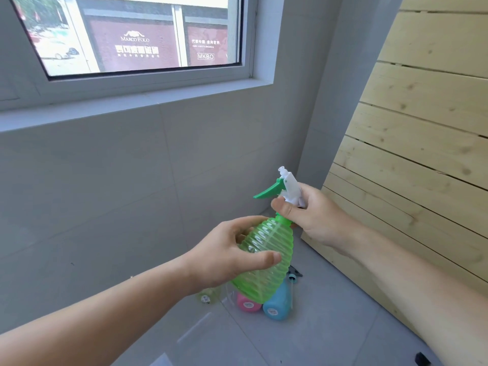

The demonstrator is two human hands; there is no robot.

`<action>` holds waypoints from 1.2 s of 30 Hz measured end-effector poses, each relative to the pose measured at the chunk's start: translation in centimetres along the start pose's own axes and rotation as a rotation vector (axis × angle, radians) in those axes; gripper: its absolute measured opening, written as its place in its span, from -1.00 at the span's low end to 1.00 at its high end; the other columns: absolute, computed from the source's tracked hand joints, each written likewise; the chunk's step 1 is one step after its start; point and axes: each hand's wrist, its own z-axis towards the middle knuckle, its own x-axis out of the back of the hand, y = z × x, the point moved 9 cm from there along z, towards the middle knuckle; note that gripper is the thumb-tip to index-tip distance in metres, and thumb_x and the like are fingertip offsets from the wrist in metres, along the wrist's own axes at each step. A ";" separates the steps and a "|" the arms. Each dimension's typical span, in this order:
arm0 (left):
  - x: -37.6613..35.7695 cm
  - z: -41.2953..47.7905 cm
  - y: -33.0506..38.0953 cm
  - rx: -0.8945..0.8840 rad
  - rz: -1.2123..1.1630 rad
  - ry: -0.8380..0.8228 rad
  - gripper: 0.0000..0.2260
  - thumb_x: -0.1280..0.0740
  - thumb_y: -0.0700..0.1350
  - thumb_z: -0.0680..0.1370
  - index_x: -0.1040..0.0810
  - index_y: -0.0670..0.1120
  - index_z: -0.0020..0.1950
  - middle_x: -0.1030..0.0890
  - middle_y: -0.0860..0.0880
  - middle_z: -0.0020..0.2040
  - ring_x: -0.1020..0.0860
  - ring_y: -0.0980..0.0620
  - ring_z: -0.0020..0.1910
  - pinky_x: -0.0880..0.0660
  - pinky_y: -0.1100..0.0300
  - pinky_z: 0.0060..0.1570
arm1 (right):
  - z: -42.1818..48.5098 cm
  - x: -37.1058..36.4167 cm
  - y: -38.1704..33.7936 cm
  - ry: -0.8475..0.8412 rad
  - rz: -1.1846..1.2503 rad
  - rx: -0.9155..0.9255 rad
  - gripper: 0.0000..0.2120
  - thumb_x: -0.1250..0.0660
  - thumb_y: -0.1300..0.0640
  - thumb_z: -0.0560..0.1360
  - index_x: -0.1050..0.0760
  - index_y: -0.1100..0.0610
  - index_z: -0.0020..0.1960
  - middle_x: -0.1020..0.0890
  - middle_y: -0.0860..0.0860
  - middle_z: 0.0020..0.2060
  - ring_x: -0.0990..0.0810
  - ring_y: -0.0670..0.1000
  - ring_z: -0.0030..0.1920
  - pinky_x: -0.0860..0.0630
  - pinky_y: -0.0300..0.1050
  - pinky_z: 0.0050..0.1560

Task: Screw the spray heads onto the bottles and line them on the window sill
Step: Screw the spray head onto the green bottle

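A ribbed green bottle (266, 257) is held up in front of the wall, tilted a little to the right. My left hand (227, 252) grips its body from the left. On its neck sits a white spray head (289, 188) with a green trigger pointing left. My right hand (309, 212) holds that spray head, thumb against the collar. The window sill (126, 109) runs across the upper left, above both hands.
On the grey floor below lie a pink bottle (247, 303), a blue bottle (278, 305), a pale yellow bottle (207, 295) and a loose grey spray head (293, 274). Light wooden slats (412, 159) lean against the wall on the right.
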 end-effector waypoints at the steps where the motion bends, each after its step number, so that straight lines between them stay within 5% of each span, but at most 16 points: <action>1: 0.1 0.0 0.0 -0.001 -0.001 0.005 -0.57 -0.57 -0.12 0.49 -0.63 0.05 0.33 -0.76 -0.02 0.13 -0.71 0.02 0.15 -0.66 0.16 0.14 | 0.0 -0.2 0.1 -0.028 0.050 -0.005 -0.67 -0.43 -0.05 0.50 -0.51 0.14 0.14 -0.61 -0.11 -0.17 -0.58 -0.12 -0.16 -0.51 -0.12 -0.07; 5: 0.5 0.1 0.1 -0.013 -0.001 0.022 -0.60 -0.56 -0.16 0.51 -0.63 0.06 0.32 -0.76 -0.02 0.14 -0.70 0.03 0.14 -0.66 0.20 0.10 | 0.1 0.0 0.0 -0.067 0.167 0.005 -0.71 -0.45 0.17 0.49 -0.51 0.24 0.16 -0.63 0.05 -0.10 -0.61 -0.04 -0.07 -0.58 -0.18 -0.05; 8: 0.3 0.2 0.0 -0.002 -0.009 0.038 -0.55 -0.57 -0.13 0.50 -0.60 0.03 0.37 -0.76 0.01 0.14 -0.71 0.06 0.14 -0.66 0.15 0.13 | 0.4 -0.2 0.0 -0.009 0.107 0.004 -0.77 -0.42 0.02 0.53 -0.51 0.11 0.10 -0.61 -0.13 -0.22 -0.58 -0.11 -0.19 -0.52 -0.23 -0.18; 12: 0.7 0.4 -0.1 -0.010 0.014 0.045 -0.53 -0.57 -0.13 0.50 -0.59 0.03 0.39 -0.75 0.04 0.15 -0.70 0.12 0.14 -0.65 0.21 0.12 | 0.4 -0.2 0.2 -0.077 0.190 -0.018 -0.66 -0.44 0.16 0.50 -0.49 0.24 0.22 -0.63 0.05 -0.10 -0.61 -0.01 -0.08 -0.59 -0.12 -0.07; 16: 0.4 0.5 -0.2 -0.002 0.029 0.044 -0.54 -0.57 -0.12 0.50 -0.59 0.03 0.39 -0.75 0.05 0.16 -0.70 0.15 0.14 -0.64 0.24 0.11 | 0.5 -0.2 0.5 -0.006 0.157 -0.024 -0.60 -0.50 -0.04 0.43 -0.51 0.15 0.15 -0.60 -0.03 -0.15 -0.59 -0.05 -0.15 -0.56 -0.11 -0.12; 19: 0.6 0.6 -0.4 0.017 0.004 0.056 -0.58 -0.57 -0.13 0.50 -0.61 0.02 0.34 -0.76 -0.01 0.14 -0.72 0.07 0.12 -0.67 0.20 0.08 | 0.5 0.0 0.7 -0.019 0.240 -0.021 -0.72 -0.44 0.18 0.50 -0.52 0.22 0.18 -0.63 0.11 -0.10 -0.62 0.02 -0.11 -0.58 -0.07 -0.10; 23: 0.4 0.7 -1.3 0.081 -0.040 0.066 -0.54 -0.58 -0.01 0.41 -0.62 -0.05 0.28 -0.77 -0.06 0.10 -0.74 -0.04 0.09 -0.68 0.00 0.14 | 0.8 0.6 1.0 0.075 0.106 -0.046 -0.83 -0.44 -0.01 0.50 -0.58 0.06 0.00 -0.60 0.02 -0.22 -0.59 0.00 -0.19 -0.54 -0.11 -0.18; 29: 0.4 0.7 -1.7 0.096 -0.034 0.048 -0.58 -0.59 -0.05 0.42 -0.64 -0.08 0.24 -0.75 -0.13 0.10 -0.72 -0.13 0.11 -0.68 -0.03 0.14 | 0.3 -0.2 0.9 -0.060 0.242 -0.083 -0.72 -0.43 0.24 0.49 -0.53 0.19 0.19 -0.68 0.34 0.07 -0.69 -0.01 -0.10 -0.60 -0.22 -0.14; 36: 1.8 1.1 -0.8 0.052 0.180 0.236 -0.57 -0.64 0.01 0.37 -0.62 0.03 0.19 -0.75 0.03 0.01 -0.72 0.09 -0.01 -0.68 0.01 0.07 | 1.6 0.4 0.8 0.113 0.175 -0.007 -0.76 -0.52 0.19 0.43 -0.60 0.09 0.08 -0.73 0.21 -0.03 -0.72 0.18 0.01 -0.63 0.08 0.11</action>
